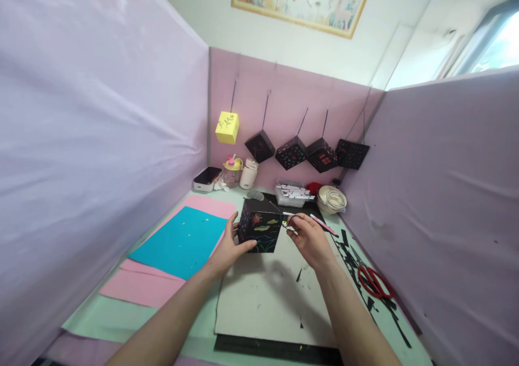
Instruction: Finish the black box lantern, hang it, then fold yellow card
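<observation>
My left hand [232, 247] grips a black paper box [263, 233] by its left side, thumb across the front face. The box is held up above a pale board and carries coloured drawings, with a red sun and greenish clouds on the front. At the right edge of the box, my right hand [305, 233] is closed in a pinch on a thin dark cord [292, 218]. Part of the cord is hidden by the fingers, and how it joins the box cannot be made out. Just behind the right hand lies a pink pen [323, 224].
The pale board [259, 306] has black scraps on it. Red-handled scissors [375, 282] lie among black strips at right. Blue paper [182, 241] lies at left. Behind are a tray of pens [294, 193], a white bottle [248, 174] and hanging boxes [292, 152].
</observation>
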Tool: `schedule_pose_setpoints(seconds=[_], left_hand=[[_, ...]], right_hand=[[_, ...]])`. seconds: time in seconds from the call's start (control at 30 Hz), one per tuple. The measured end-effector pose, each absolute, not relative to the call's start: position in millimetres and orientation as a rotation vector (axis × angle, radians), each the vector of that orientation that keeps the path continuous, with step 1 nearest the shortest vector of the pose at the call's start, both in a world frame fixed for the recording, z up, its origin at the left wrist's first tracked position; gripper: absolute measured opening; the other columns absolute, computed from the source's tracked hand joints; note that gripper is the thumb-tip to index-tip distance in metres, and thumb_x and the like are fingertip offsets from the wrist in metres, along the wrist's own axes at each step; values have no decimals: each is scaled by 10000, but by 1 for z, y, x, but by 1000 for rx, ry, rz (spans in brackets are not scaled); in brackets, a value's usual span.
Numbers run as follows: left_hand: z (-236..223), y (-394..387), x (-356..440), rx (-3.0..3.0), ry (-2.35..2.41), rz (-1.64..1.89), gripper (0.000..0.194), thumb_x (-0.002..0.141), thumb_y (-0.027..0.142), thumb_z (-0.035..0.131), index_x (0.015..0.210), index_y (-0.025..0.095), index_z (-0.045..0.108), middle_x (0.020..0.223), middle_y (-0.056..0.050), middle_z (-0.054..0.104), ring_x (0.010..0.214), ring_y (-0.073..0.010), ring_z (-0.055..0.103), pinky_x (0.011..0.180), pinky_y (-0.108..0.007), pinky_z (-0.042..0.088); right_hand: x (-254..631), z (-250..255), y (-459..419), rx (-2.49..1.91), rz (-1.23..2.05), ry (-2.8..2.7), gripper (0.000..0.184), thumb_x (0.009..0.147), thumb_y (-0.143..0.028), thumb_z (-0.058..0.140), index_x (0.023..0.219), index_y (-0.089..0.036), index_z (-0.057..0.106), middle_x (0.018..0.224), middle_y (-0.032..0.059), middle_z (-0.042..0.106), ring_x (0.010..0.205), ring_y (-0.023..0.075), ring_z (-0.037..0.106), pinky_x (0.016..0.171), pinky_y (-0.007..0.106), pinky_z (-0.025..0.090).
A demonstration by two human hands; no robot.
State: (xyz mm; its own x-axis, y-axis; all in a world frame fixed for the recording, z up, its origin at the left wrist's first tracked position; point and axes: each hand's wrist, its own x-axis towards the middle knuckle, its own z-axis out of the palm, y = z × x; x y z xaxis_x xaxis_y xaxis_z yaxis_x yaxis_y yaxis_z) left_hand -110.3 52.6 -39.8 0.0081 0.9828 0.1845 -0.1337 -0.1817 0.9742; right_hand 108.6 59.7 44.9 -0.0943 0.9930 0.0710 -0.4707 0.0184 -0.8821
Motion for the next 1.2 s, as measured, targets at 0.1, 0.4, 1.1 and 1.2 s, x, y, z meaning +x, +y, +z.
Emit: schedule_pose_setpoints(seconds=[0.1, 0.4, 1.1, 1.2], left_hand=[[-42, 53, -110, 1240, 992, 1403, 1025, 715, 384, 786, 1498, 284, 134, 1443, -161, 364, 1332, -309, 406, 1065, -436, 364], [-26, 41, -105, 1066, 917, 1407, 1022, 702, 405, 797, 1482, 233, 159, 1430, -198, 387, 1279, -309, 477, 994, -393, 434], [-22, 45, -116, 691, 839, 1434, 729, 812, 546, 643, 1419, 322, 305, 1477, -127, 370, 1342, -274, 416, 1011, -391, 430], [-20, 46, -117, 648, 838, 1463, 686, 821, 532, 637, 1394, 298, 341, 1439, -141, 413, 1287, -264, 484, 1011, -389, 432]], right_hand=[[102, 75, 66, -738, 1463, -1034, 240, 597, -316, 838, 700, -189, 663, 732, -5, 626, 700, 117, 545, 623, 236, 424], [63, 136, 100, -778, 1328, -1262, 360, 520, -417, 849, 686, -192, 623, 662, -11, 611, 625, 119, 538, 566, 244, 390], [41, 237, 146, -909, 826, -1420, 221, 587, -318, 761, 661, -186, 599, 614, -28, 554, 558, 82, 489, 469, 201, 350], [41, 243, 153, -905, 803, -1407, 218, 587, -306, 758, 652, -187, 587, 622, -24, 560, 572, 85, 492, 472, 201, 348]])
